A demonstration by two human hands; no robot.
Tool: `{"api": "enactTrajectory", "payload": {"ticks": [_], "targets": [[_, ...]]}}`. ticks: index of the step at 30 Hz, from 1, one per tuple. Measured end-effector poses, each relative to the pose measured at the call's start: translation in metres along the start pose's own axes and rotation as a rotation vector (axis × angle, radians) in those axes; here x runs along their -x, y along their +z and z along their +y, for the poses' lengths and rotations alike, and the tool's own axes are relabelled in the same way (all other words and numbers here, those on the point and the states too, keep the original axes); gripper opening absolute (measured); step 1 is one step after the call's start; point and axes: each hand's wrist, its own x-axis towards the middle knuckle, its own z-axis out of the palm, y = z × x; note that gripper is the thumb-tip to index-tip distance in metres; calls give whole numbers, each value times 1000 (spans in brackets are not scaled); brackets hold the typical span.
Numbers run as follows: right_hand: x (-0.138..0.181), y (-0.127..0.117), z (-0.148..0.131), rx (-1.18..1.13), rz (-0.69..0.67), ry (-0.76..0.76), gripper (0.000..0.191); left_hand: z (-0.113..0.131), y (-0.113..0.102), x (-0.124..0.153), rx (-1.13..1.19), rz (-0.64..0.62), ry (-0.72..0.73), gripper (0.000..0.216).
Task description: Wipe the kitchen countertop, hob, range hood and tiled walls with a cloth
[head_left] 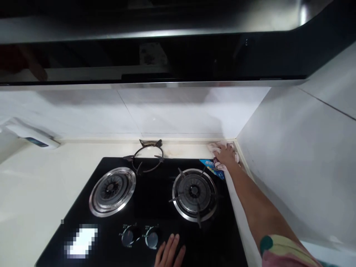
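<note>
Now the right hand (226, 155) clenches a pink cloth (214, 147); the left hand (170, 251) lies open.

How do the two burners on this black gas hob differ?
The left burner sits bare; the right burner carries a black pan support. The left burner's ring shows whole; the right burner's ring is crossed by prongs. Both are round, chrome-ringed and dark-centred, set in a black hob.

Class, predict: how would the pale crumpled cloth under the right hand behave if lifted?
The cloth is likely floppy and light: it bunches around the right hand. It looks thin, so it would probably drape, not hold its shape. Dampness is unclear.
</note>
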Motion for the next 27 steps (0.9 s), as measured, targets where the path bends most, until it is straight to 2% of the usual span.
{"api": "enactTrajectory", "payload": {"ticks": [4,9,15,21,27], "targets": [[0,-3,-6,-14,-11,62,67,1,-4,-1,6,-11,-17,36],[24,-6,10,-4,-7,57,64,3,-13,-6,-34,-66,-9,34],[100,-3,27,29,50,66,55,1,-27,-15,-38,-137,52,38],[187,6,33,41,94,166,50,-3,-18,-13,-55,-113,73,38],[251,15,40,26,99,273,50,-5,-13,-13,-55,-120,68,38]]}}
